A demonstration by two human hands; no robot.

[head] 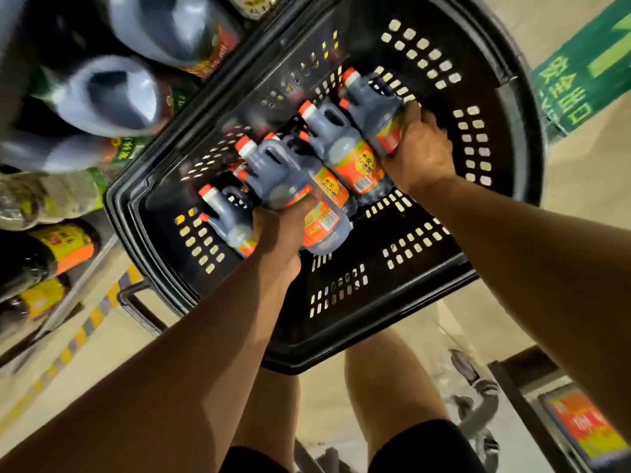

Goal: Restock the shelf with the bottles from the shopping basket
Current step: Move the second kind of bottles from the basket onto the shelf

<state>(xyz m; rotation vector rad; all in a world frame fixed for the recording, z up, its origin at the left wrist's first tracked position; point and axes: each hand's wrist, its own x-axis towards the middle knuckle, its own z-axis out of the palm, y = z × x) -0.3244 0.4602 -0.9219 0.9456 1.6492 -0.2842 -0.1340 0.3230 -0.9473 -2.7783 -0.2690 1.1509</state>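
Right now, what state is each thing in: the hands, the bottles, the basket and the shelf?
Left hand: down in the basket, gripping a dark bottle at its base.
Right hand: gripping another dark bottle at its labelled end.
Dark bottles: capped in red and white, lying on their sides in a cluster, not yet shelved.
Shopping basket: black, open-topped, holding the bottles.
Shelf bottles: large jugs, already stocked; blurred.

A green floor sign [580, 59] with pale characters lies on the beige floor [580, 199], and yellow-striped tape [99, 312] runs along it.
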